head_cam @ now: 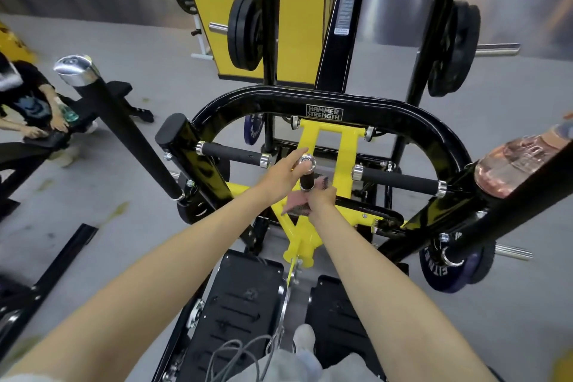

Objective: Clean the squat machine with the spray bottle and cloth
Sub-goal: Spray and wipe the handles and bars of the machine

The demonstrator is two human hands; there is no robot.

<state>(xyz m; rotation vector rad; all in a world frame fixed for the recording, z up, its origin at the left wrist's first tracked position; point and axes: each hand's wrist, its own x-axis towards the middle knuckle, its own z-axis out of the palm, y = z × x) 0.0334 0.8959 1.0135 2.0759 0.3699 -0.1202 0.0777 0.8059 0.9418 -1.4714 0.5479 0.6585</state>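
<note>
The black and yellow squat machine [324, 99] fills the middle of the head view. An upright black handle with a chrome cap [307, 175] stands at its centre. My left hand [283, 175] touches the top of this handle, fingers extended beside the cap. My right hand [321, 198] grips a pinkish-red cloth [294, 205] wrapped against the lower part of the handle. A clear bottle of pinkish liquid [514, 164] rests on the machine's right arm, its head out of frame.
Two black footplates [245, 298] lie below my arms, with my shoe between them. Weight plates [245, 31] hang on the machine's horns. Another person [37, 105] crouches at the left with a green bottle. A black post [124, 121] leans at left.
</note>
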